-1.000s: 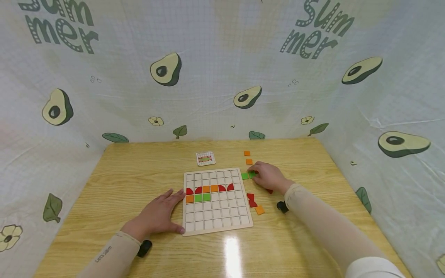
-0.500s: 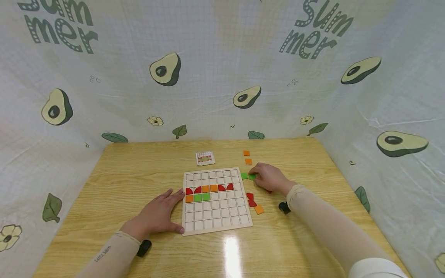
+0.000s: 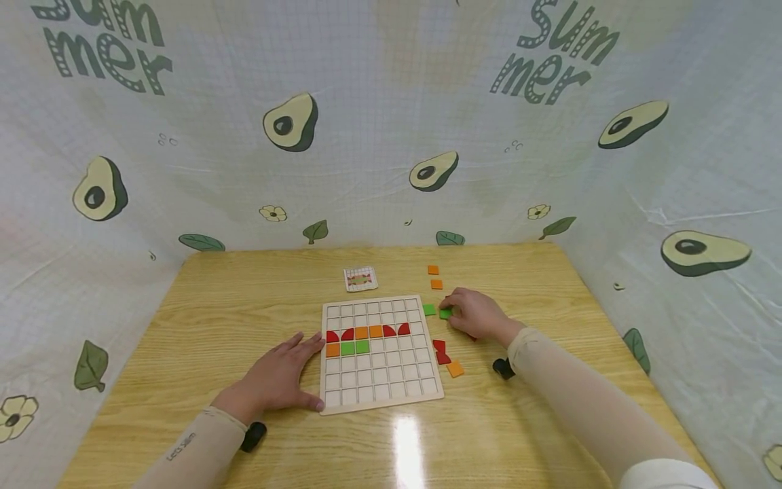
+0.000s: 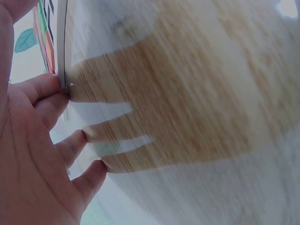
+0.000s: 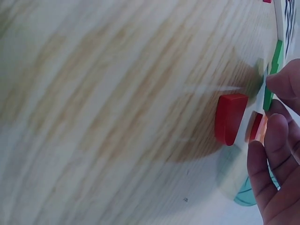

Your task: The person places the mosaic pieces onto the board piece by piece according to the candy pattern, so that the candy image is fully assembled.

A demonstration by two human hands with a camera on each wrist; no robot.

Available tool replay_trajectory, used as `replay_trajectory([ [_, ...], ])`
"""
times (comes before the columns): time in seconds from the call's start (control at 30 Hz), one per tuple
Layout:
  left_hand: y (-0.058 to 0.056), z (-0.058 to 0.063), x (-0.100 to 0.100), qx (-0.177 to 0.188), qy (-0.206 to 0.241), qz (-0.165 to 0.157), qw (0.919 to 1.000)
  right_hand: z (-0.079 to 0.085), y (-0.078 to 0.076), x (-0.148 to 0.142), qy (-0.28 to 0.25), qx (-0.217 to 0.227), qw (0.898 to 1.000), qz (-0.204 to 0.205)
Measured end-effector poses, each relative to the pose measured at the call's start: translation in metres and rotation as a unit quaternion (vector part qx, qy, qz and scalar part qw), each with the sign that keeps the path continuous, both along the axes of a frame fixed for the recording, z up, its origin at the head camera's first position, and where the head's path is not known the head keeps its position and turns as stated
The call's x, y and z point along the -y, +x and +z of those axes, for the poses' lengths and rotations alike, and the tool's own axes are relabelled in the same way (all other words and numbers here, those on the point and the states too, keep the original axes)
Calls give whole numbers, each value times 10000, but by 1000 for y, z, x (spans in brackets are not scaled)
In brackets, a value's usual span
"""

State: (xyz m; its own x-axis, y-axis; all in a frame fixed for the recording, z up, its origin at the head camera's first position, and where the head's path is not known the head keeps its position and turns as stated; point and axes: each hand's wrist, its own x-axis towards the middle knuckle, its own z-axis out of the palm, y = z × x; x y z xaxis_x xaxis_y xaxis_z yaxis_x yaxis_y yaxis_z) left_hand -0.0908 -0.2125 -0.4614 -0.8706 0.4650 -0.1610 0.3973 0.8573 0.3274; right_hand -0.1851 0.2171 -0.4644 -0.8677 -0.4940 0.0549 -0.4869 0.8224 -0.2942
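A wooden grid board (image 3: 397, 375) lies in the middle of the table. One row on it holds red quarter-round tiles (image 3: 389, 331) and orange squares (image 3: 368, 331); the row below has one orange and two green squares (image 3: 355, 347). With fingers spread, my left hand (image 3: 277, 377) touches the board's left edge with thumb and fingertips. To the right of the board, my right hand (image 3: 479, 314) pinches a green square tile (image 5: 270, 86) between thumb and finger. Another green tile (image 3: 430, 310) lies beside the board's edge. A red tile (image 5: 229, 119) lies on the table under my right hand.
Behind the board lies a small pattern card (image 3: 360, 279). Two orange squares (image 3: 435, 277) sit at the back right. Red tiles (image 3: 441, 352) and an orange square (image 3: 455, 369) lie near the board's right edge. A printed cloth (image 3: 366, 197) hangs around the table.
My right hand has shifted slightly right and toward me, and the green tile in its fingers has come a little away from the other green tile. My left hand stays put.
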Motion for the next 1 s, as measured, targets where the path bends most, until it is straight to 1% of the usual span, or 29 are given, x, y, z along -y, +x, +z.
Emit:
replay_trajectory([
  [0.23, 0, 1, 0, 47, 13, 28, 10000, 1, 3, -2, -36, 36, 10000, -39],
  [0.6, 0, 4, 0, 19, -1, -11, 10000, 4, 6, -3, -125, -19, 9999, 86],
  [0.73, 0, 5, 0, 31, 12, -11, 10000, 3, 6, -3, -151, -2, 9999, 73],
  [1.0, 0, 3, 1, -5, 78, -37, 10000, 5, 7, 0, -133, 1, 9999, 60],
])
